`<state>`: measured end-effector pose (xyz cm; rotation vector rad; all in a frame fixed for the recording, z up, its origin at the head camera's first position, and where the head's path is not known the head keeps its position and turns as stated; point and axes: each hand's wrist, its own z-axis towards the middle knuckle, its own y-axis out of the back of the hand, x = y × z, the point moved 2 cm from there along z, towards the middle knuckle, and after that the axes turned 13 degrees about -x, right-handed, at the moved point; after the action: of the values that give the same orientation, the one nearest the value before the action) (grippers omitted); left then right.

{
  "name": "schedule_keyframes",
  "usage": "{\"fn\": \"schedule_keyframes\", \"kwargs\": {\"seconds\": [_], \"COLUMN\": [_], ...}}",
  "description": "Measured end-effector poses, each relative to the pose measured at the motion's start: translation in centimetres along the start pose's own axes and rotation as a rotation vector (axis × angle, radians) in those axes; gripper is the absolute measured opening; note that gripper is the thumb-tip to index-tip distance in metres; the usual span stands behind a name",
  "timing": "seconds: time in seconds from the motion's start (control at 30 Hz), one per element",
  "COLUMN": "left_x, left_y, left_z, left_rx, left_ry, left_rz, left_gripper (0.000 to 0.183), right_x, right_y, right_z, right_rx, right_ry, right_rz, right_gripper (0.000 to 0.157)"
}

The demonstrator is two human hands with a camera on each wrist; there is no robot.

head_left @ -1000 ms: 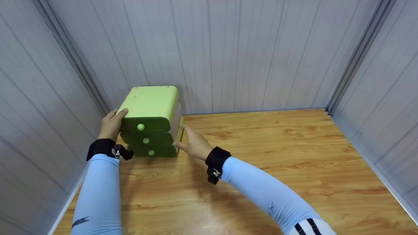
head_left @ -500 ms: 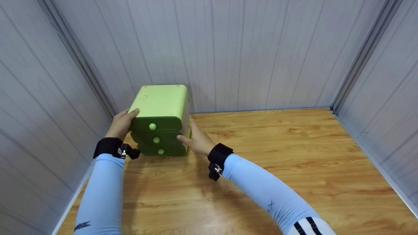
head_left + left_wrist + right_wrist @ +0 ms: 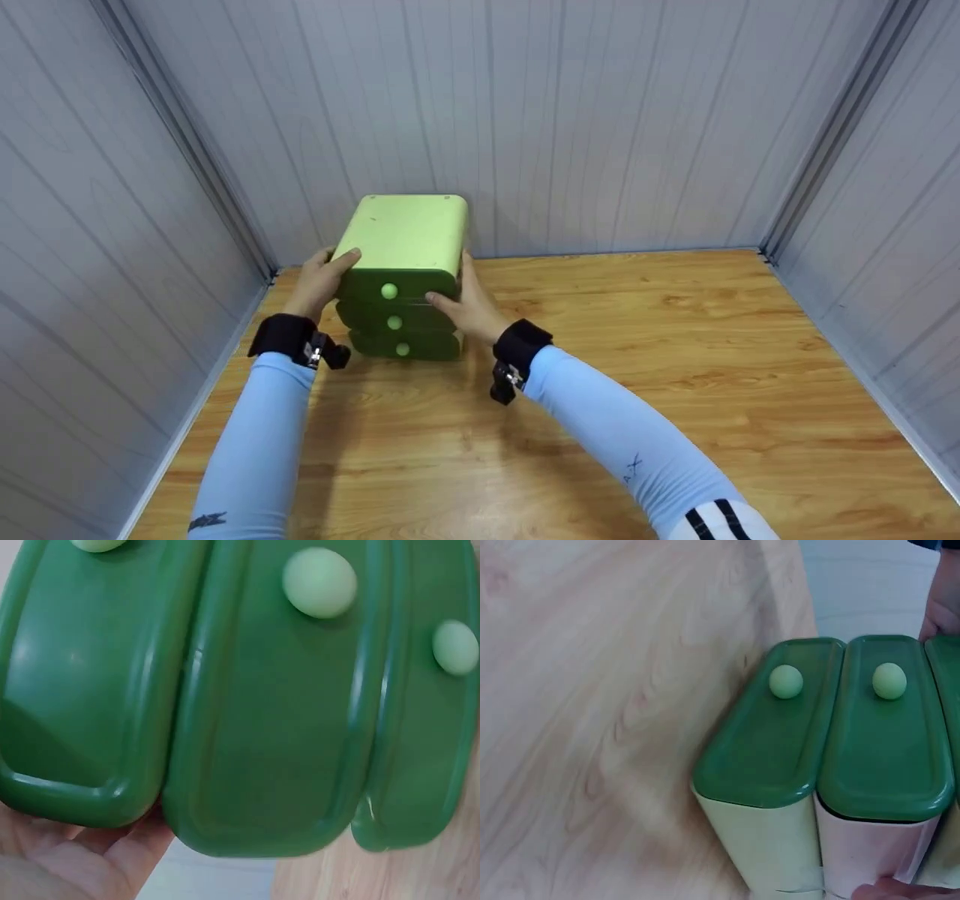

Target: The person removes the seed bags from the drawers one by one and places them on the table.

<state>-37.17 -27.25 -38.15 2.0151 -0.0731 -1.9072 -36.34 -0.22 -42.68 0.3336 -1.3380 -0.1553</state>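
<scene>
Head view: a green drawer unit with three dark drawer fronts and pale round knobs is left of centre over a wood-grain floor. The grey back wall is close behind; contact can't be judged. The left hand clasps its left side, thumb on top; the right hand grips its right side, thumb on the front. A left wall and right wall bound the floor, the right one well apart.

Left wrist view: drawer fronts fill most of it, hiding part of the left hand.

Right wrist view: drawer fronts appear beside bare floor; a little of each hand shows.
</scene>
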Motion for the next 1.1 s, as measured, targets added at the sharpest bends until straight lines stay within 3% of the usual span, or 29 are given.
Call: {"fn": "schedule_keyframes", "kwargs": {"seconds": [0.13,0.27,0.53,0.83,1.1], "left_x": [0.0,0.0,-0.3,-0.9,-1.6], "left_y": [-1.0,-1.6,-2.7,-5.5,-7.8], "left_z": [-0.2,-0.3,-0.9,-1.2,-1.5], "left_rx": [0.007,0.029,0.088,0.155,0.149], "left_ry": [-0.004,0.035,0.047,0.063,0.068], "left_rz": [-0.004,-0.068,-0.083,-0.091,-0.074], "left_gripper": [0.077,0.079,0.080,0.088,0.092], "right_x": [-0.2,-0.3,-0.8,-2.1,-3.3], "right_y": [0.7,1.2,2.7,5.3,7.4], "right_z": [0.2,0.2,0.3,0.1,0.0], "right_rx": [-0.008,0.001,-0.020,-0.070,-0.101], "right_ry": [-0.009,-0.003,0.003,-0.018,-0.015], "right_rz": [0.022,0.034,-0.008,0.034,0.032], "right_gripper": [0.111,0.111,0.110,0.107,0.103]}}
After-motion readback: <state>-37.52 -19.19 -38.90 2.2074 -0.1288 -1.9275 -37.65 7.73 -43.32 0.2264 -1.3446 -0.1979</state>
